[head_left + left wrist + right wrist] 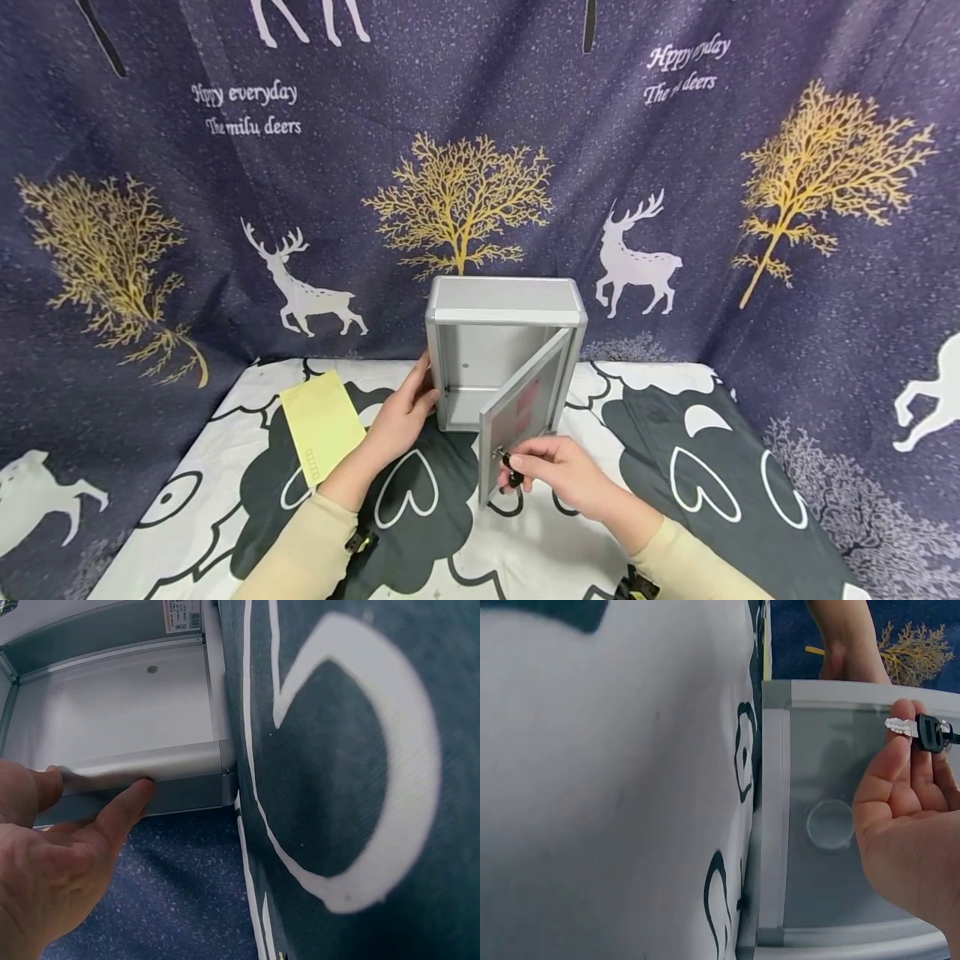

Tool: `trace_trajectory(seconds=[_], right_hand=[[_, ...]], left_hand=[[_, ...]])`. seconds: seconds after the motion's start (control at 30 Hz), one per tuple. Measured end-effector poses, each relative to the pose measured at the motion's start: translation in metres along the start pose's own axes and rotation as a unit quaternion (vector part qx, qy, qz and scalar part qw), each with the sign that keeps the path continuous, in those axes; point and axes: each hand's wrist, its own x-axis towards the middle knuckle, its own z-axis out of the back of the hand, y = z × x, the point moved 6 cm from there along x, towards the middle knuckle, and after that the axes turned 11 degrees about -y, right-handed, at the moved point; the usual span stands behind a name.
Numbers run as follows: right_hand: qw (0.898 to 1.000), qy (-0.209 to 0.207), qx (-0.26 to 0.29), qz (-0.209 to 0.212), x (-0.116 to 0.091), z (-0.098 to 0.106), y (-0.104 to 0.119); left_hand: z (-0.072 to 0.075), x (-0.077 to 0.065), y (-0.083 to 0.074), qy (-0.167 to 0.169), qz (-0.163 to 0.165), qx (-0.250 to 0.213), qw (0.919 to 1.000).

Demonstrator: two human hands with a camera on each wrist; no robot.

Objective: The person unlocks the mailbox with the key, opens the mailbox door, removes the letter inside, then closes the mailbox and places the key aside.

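Observation:
A grey metal box (506, 300) with a hinged front door stands upright in the middle, its inside visible. The door (528, 396) is swung outward on its right-hand hinge. My left hand (401, 417) rests against the box's left side; in the left wrist view, the thumb is near the front edge and a straight finger (127, 810) lies along the outer wall. At the door's free edge, my right hand (562, 471) holds small keys with black heads by the lock. In the right wrist view, one key's (930, 733) bare blade shows across the fingertips.
A yellow envelope (322, 417) lies flat left of the box, beside the left forearm. Under everything is a black-and-white patterned cloth (555, 542). Behind it hangs a dark blue curtain (480, 92) printed with deer and golden trees. A label (181, 615) is stuck inside the box.

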Motion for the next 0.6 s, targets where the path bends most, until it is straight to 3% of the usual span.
trace_trajectory(seconds=[0.3, 0.6], right_hand=[[0.999, -0.039, 0.027, -0.015, 0.011, -0.012, -0.002], [0.996, -0.082, 0.020, -0.039, 0.019, -0.021, -0.004]], left_hand=[[0.000, 0.000, 0.001, -0.001, 0.000, 0.005, 1.0000], [0.000, 0.000, 0.000, -0.005, -0.002, 0.010, 0.9999]])
